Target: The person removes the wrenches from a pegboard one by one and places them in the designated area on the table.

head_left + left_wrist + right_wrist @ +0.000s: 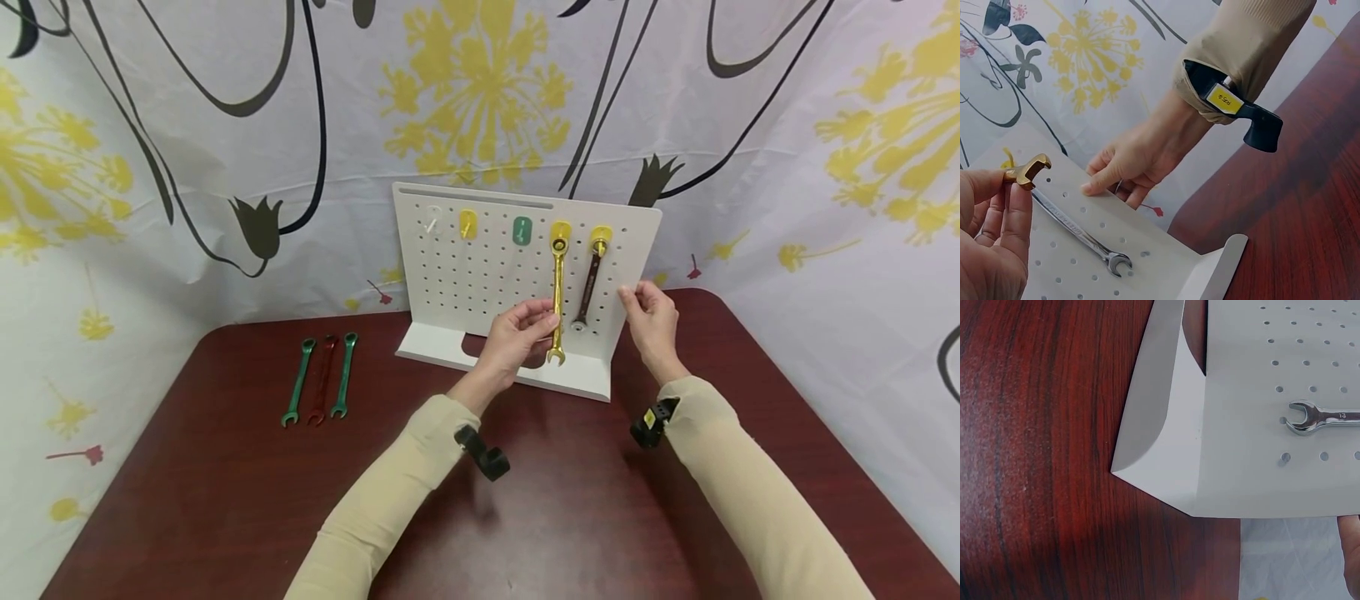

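Observation:
My left hand pinches the lower part of a gold combination wrench between thumb and fingers. The wrench's ring end overlaps a yellow hook in the head view, and its open jaw points down. At the white pegboard's right edge, my right hand grips with the thumb on the front and fingers behind. Between the hands a silver wrench hangs from another yellow hook. Its lower open end lies close to the board in the right wrist view.
Further left on the board are a white hook, a yellow hook and a green hook. Two green wrenches and a red wrench lie on the dark wooden table. A patterned cloth hangs behind.

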Available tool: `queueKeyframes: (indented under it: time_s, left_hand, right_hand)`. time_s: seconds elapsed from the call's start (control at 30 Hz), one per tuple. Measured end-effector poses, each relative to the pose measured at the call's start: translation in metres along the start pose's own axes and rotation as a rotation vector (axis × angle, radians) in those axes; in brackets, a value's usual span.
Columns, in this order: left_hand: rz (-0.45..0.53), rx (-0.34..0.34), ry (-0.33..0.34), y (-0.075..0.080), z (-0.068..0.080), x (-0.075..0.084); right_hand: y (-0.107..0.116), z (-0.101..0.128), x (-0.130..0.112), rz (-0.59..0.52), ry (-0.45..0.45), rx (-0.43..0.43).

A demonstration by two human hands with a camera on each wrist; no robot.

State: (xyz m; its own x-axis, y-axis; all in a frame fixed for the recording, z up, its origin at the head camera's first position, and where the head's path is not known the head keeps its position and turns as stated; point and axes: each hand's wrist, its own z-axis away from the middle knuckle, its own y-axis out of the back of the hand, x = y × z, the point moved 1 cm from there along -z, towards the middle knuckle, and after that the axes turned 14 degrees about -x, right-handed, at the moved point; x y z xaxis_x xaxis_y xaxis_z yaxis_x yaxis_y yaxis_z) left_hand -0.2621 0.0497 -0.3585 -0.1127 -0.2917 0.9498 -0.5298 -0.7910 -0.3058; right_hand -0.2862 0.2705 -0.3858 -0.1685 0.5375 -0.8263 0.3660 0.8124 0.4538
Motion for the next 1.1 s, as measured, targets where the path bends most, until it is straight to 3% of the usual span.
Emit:
queueKeyframes:
  time_s: [0.43, 1.1]
  left_hand:
    - [-0.025, 0.014, -0.01, 0.01, 0.01, 0.007]
    - [-0.081, 0.116, -0.017, 0.062, 0.041, 0.009]
  right_hand:
    - [-0.002, 0.0, 0.0, 0.021, -0.018, -0.008]
    - [0.0, -0.001, 0.0, 0.002, -0.014, 0.002]
